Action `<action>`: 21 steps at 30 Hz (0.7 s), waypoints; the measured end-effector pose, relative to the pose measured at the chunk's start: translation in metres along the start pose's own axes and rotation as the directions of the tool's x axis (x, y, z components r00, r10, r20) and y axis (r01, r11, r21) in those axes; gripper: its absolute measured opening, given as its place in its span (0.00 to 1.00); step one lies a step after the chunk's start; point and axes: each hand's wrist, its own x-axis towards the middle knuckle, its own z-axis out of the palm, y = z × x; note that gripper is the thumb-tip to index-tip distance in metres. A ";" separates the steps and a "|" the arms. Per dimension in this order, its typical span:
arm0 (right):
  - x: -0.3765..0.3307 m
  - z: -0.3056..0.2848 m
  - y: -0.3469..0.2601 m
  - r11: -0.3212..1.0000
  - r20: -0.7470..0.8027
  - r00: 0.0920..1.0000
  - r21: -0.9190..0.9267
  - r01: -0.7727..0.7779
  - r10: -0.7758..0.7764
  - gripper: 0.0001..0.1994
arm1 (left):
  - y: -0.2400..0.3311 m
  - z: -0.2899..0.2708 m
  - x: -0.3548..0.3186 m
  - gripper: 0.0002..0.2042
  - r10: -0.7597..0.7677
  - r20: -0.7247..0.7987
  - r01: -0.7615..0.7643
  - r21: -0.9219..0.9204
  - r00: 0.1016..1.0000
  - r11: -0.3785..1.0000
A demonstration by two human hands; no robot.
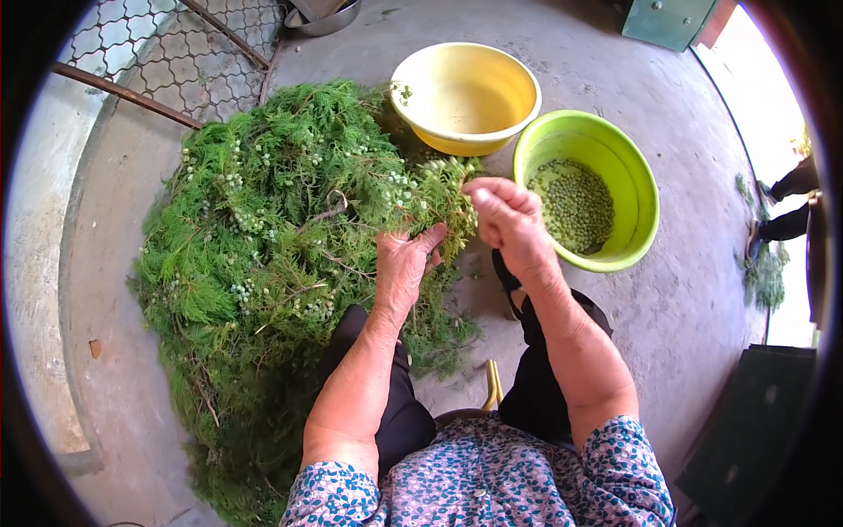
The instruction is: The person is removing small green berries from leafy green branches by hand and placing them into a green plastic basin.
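My left hand [406,265] is closed, thumb and fingers pinching a leafy evergreen sprig [446,204] that points up and away from me. Just right of the sprig, my right hand [511,221] is curled with its fingertips pressed together; whatever they hold is hidden. A large heap of evergreen branches [263,237] with clusters of small pale green cones lies to the left, partly against my left leg. Beyond my right hand stands a lime-green bucket [634,189], with many small round green cones [575,206] in its bottom.
A yellow basin [465,145] sits past the heap, left of the bucket. Metal lattice [167,61] and a metal bowl [327,22] are at the far left. At the right, another person's legs [786,220] show near scattered greenery [767,279]. A dark green panel [746,430] lies lower right.
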 end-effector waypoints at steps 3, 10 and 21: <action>0.005 0.005 0.012 0.844 0.212 0.950 -0.442 0.303 -0.230 0.11 | -0.001 0.005 0.001 0.07 0.007 0.047 -0.012 0.111 0.999 0.994; 0.002 0.009 0.007 0.627 0.292 0.916 -0.668 0.402 -0.276 0.11 | -0.006 0.000 0.003 0.06 0.314 0.156 -0.346 0.555 0.937 0.757; 0.003 0.001 0.005 0.637 0.308 0.939 -0.695 0.332 -0.154 0.07 | -0.001 -0.011 0.000 0.11 0.277 0.321 -0.417 0.558 0.906 0.717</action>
